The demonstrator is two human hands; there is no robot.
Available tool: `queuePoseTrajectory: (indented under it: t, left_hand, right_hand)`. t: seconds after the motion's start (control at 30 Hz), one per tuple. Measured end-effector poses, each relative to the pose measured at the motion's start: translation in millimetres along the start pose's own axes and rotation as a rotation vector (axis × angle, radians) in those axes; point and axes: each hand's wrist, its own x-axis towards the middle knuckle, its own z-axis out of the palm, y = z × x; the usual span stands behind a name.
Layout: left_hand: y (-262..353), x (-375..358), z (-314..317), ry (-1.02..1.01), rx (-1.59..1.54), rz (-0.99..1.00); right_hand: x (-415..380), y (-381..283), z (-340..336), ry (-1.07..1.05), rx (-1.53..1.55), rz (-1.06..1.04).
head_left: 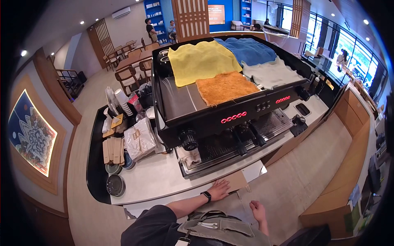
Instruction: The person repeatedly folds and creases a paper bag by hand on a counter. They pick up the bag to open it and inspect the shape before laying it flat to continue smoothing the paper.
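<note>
We note passage across the table (154, 182) between grey round dish (116, 185) and coffee machine (250, 111); white packet (140, 138) blocks behind.

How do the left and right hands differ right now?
The left hand has its fingers spread by the brown panel; the right hand is loosely curled, apart from it. The left hand has a dark watch at its wrist; the right hand shows none. Both hands are bare.

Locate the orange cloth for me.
In the head view's centre, the orange cloth lies atop the coffee machine, near its front edge, left of the grey cloth.
</note>
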Motion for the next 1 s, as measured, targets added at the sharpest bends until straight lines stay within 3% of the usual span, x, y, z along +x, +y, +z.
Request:
queuePoseTrajectory:
  t: [0.03,0.07,0.1,0.13,0.27,0.3,0.37,0.4,0.67,0.8,0.9,1.0]
  left_hand:
    - [-2.3,1.2,-0.9,-0.031,-0.017,0.005]
    - [-4.1,0.1,-0.1,0.098,-0.05,0.046]
    - [4.3,5.3,-23.3,0.038,-0.145,-0.012]
    - [-19.0,8.0,-0.5,0.09,-0.132,0.07]
    - [-11.9,-1.5,-31.5,0.054,-0.403,-0.268]
    - [10.2,-0.3,-60.3,0.005,-0.32,-0.363]
    - [33.7,-1.3,-90.0,0.037,-0.359,-0.35]
    - [34.4,0.0,-85.7,0.144,-0.421,-0.36]
    - [25.7,-6.4,-69.9,0.281,-0.515,-0.556]
    - [44.0,-14.3,-76.6,0.416,-0.399,-0.502]
    - [80.2,-24.3,-119.3,0.529,-0.259,-0.371]
    - [131.0,-44.6,-168.2,0.566,-0.348,-0.257]
  right_hand:
    - [4.1,-8.1,0.6,-0.007,-0.025,-0.021]
    - [7.3,-14.3,-0.3,-0.013,-0.05,-0.032]
    - [13.5,-12.9,3.0,-0.041,-0.013,-0.028]
    - [17.4,-4.8,8.0,-0.07,0.023,-0.003]
    - [20.6,0.9,11.6,-0.128,0.023,0.05]
    - [18.2,-4.1,7.4,-0.124,0.066,0.067]
    - [2.7,-19.1,-1.0,-0.081,0.082,0.07]
    - [5.2,-24.6,-6.2,-0.056,0.107,0.058]
    - [-4.9,-5.5,17.2,-0.039,0.21,0.075]
    - [-6.2,-20.8,24.4,-0.087,0.23,0.078]
    - [-2.2,-41.0,28.5,-0.195,0.459,0.078]
    - [-4.4,-92.9,34.2,-0.325,0.962,0.145]
